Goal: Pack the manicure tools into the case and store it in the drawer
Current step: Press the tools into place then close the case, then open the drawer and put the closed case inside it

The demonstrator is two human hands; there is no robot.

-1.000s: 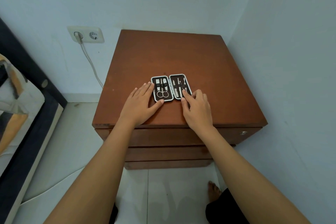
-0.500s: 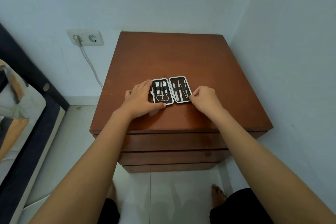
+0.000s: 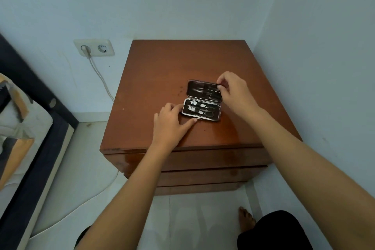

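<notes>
A small dark manicure case (image 3: 203,101) with a metal rim lies on the brown wooden nightstand (image 3: 162,71), turned so its hinge runs left to right. Its near half lies flat and holds clippers and scissors (image 3: 209,112). The far half (image 3: 204,90) is tilted up, with thin tools strapped inside. My right hand (image 3: 233,89) pinches the right corner of that raised half. My left hand (image 3: 172,122) rests on the top at the near half's left end, thumb along its front edge. Three closed drawer fronts (image 3: 203,160) show below the top.
A white wall socket (image 3: 94,47) with a plugged cable hangs left of the nightstand. A dark bed frame with bedding (image 3: 30,128) runs along the left. Walls close in behind and on the right. My bare foot (image 3: 246,219) stands on the white tiled floor.
The case has been turned a quarter turn, from halves side by side to one behind the other. My right hand moved up and lifted the far half off the top.
</notes>
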